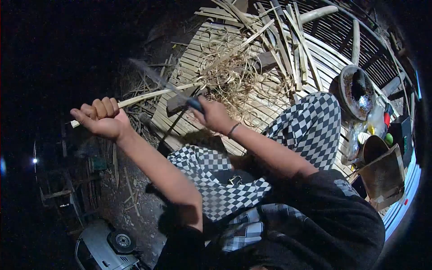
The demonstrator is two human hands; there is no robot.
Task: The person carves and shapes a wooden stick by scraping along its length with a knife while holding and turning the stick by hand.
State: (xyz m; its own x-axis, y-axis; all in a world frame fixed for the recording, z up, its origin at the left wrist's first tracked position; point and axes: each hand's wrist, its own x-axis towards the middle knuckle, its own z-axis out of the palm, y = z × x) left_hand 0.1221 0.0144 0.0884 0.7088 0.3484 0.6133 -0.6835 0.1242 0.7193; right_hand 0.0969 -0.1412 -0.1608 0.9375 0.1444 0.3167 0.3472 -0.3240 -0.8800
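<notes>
My left hand (104,119) is closed around one end of a pale bamboo strip (150,95), whose short tip sticks out past the thumb. The strip runs right and slightly up, its far end near a dark wooden block (180,104). In my right hand (215,115) is the dark handle of a knife (173,86), its blade blurred by motion and pointing up and left. The blade passes across the strip in view; whether they touch I cannot tell. Curled shavings (234,76) lie in a heap beyond my right hand.
I sit on a slatted bamboo platform (189,58), legs in checkered trousers (310,117). Split bamboo strips (297,45) are piled at the back. A round basin (357,92) and a cardboard box (384,173) stand at the right. A vehicle (105,245) is at lower left.
</notes>
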